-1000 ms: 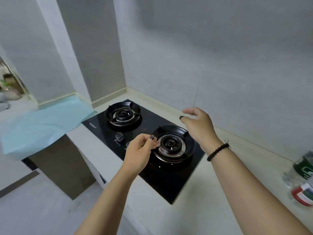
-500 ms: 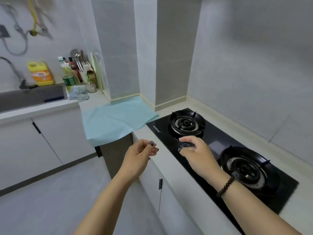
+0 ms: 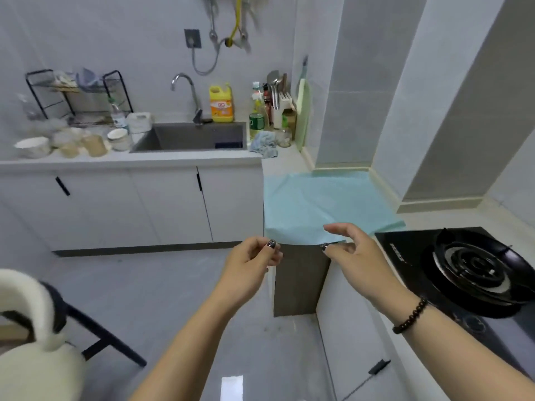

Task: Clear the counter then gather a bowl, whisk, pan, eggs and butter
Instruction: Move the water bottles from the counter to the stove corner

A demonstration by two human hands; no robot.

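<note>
My left hand [image 3: 249,263] hangs in the air over the floor, its fingers loosely curled and holding nothing. My right hand [image 3: 351,250] is raised beside it, fingers relaxed and empty, just in front of the hanging edge of a light blue cloth [image 3: 321,204] that covers the corner counter. A white bowl [image 3: 33,146] stands on the far left counter among several jars and cups. No whisk, pan, eggs or butter can be made out.
A black gas hob [image 3: 463,267] lies at the right. A sink [image 3: 191,137] with a tap sits at the back, with a yellow detergent bottle [image 3: 221,104], other bottles, a knife block and a rag [image 3: 265,143]. A dish rack [image 3: 78,94] stands far left, a white chair [image 3: 31,328] near left.
The view has swung left from the hob to the sink and left counter. Both hands stayed raised and empty, now in front of the blue cloth instead of over the burners.
</note>
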